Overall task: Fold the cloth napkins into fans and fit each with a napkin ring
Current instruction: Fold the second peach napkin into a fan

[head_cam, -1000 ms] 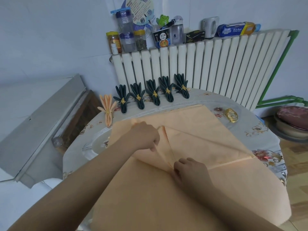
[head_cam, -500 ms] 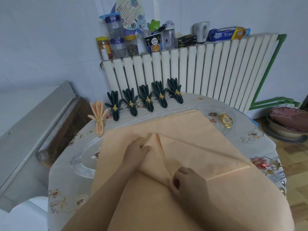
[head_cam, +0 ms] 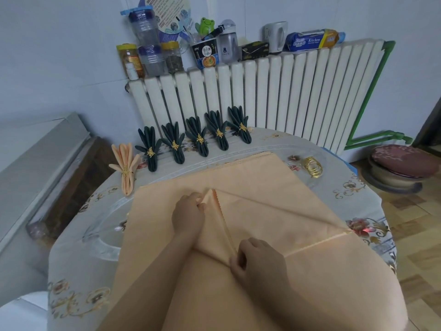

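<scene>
Peach napkin (head_cam: 262,187) spread mid-desk, near edge overhanging. Left hand (head_cam: 188,215) pinching far end of first pleat, right hand (head_cam: 259,261) pinching near end. Risks: uneven pinch skews pleat; overhang drags cloth off. Spare rings (head_cam: 313,167) near right edge.

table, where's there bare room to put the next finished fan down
Bare tablecloth lies between the green fans and the gold rings, along the radiator side. Another patch sits at the near left, beside the peach cloth. The far left is crowded: the peach fan and five green fans.
</scene>
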Motion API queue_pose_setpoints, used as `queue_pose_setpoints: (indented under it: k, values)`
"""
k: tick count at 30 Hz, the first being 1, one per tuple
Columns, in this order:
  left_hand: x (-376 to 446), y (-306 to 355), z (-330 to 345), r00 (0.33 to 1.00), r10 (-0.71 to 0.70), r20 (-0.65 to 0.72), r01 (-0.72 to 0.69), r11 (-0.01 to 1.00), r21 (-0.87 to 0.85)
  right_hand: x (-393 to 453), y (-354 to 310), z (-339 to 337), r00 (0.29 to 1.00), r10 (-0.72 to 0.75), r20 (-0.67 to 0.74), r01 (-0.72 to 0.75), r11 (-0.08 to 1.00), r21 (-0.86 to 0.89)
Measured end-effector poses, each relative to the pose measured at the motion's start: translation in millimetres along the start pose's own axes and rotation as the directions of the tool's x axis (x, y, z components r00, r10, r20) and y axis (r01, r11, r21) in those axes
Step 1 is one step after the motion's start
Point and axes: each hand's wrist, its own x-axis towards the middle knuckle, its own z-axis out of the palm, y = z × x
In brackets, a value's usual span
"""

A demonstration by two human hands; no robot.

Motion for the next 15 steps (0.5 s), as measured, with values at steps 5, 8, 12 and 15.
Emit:
queue_pose_setpoints:
  k: [5,8,12,15]
  values:
    - [-1,-3,5,1.0,0.025,-0.008,-0.025,1.0,-0.006,-2,0,1,0.997,-0.037,0.064,0.034,0.999,0.036]
    - [-11,6,-4,0.99,0.101,-0.093,-0.094,0.992,0.079,-2,-1,-3,0.993,-0.035,0.111,0.031,0.999,0.037]
    - [-61,27,-14,0.913,0.406,-0.033,-0.404,0.912,0.066,2,-2,-8,0.986,-0.024,0.166,0.015,0.999,0.052]
    - [-107,24,-16,0.859,0.499,0.118,-0.488,0.866,-0.107,5,-3,-13,0.98,-0.001,0.199,-0.012,0.998,0.064]
